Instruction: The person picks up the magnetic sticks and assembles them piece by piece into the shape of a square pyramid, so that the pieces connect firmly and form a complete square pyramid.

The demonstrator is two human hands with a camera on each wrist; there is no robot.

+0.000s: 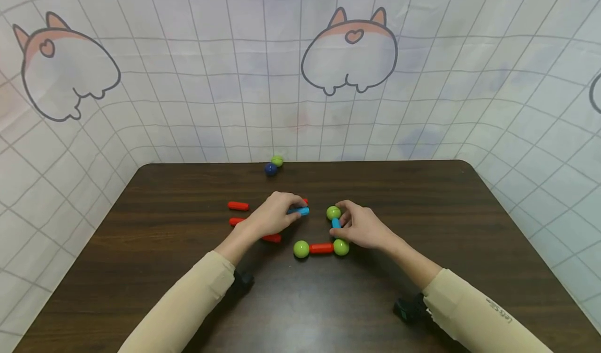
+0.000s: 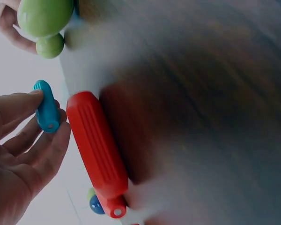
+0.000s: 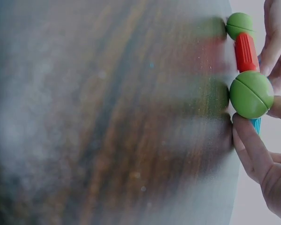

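Two cream sleeves (image 1: 185, 306) reach over a big brown table (image 1: 422, 196), between its left and right edges. The left hand (image 1: 272, 212) is nearly closed, with a loose blue stick (image 1: 302, 211) pinched between thumb and fingers. The right hand (image 1: 363, 225) is bent up small round a second blue stick (image 1: 335, 223). That one joins a far green ball (image 1: 333, 213) to a near green ball (image 1: 341, 247), where a joined red stick (image 1: 321, 248) goes left to a third green ball (image 1: 301, 248). The loose blue stick lies long ways with the table's far edge. Its bare tip points right, at the far green ball, near but not touching; the right hand is closer to that ball. Some loose red sticks (image 1: 238, 206) lie around the left hand. A dark blue ball (image 1: 271, 169) sits by the far edge.
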